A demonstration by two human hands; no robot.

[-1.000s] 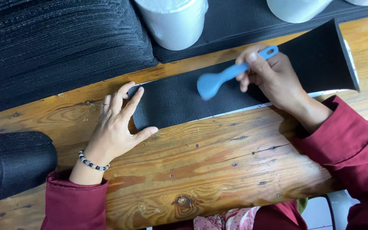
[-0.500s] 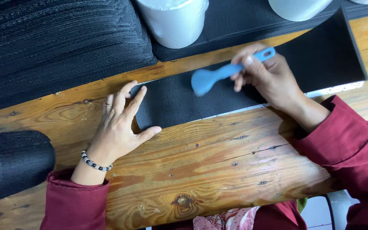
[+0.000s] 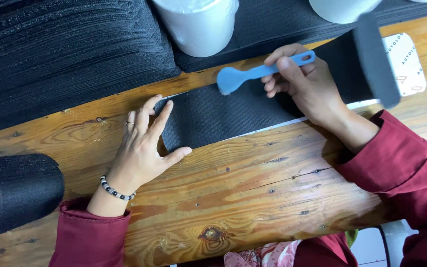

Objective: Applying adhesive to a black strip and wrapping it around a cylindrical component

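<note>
Wooden counter [image 3: 253,198]: black fabric strip [image 3: 223,116] runs left-right. Left hand [image 3: 142,148], fingers open, flat on its left end. Right hand [image 3: 307,84] grips blue brush [image 3: 253,74], head pointing left onto strip.

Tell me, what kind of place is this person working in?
Probably a small craft workshop. A rough wooden workbench holds a big stack of black mesh sheets, and the right hand runs a blue brush over a black strip that the left hand steadies.
</note>
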